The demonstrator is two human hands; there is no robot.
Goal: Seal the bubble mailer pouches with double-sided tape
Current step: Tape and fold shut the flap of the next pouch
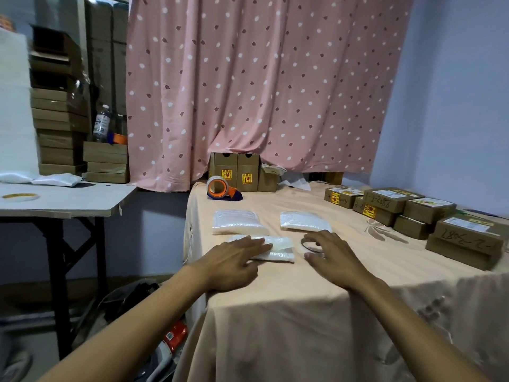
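Note:
Three white bubble mailer pouches lie on a peach cloth-covered table (275, 299). The nearest pouch (278, 249) sits under the straight fingers of my left hand (234, 260), which presses on its left part. Two more pouches lie beyond it, one at the left (237, 221) and one at the right (303, 220). My right hand (333, 252) hovers over a thin roll of double-sided tape (309, 244), fingers spread and slightly bent around its ring; whether they touch it is unclear.
An orange tape dispenser (220, 188) lies at the table's far left, with upright brown cartons (237, 172) behind it. Several labelled cardboard boxes (429, 213) are stacked along the right side. A side table (68, 199) with a tape roll (19, 196) stands left.

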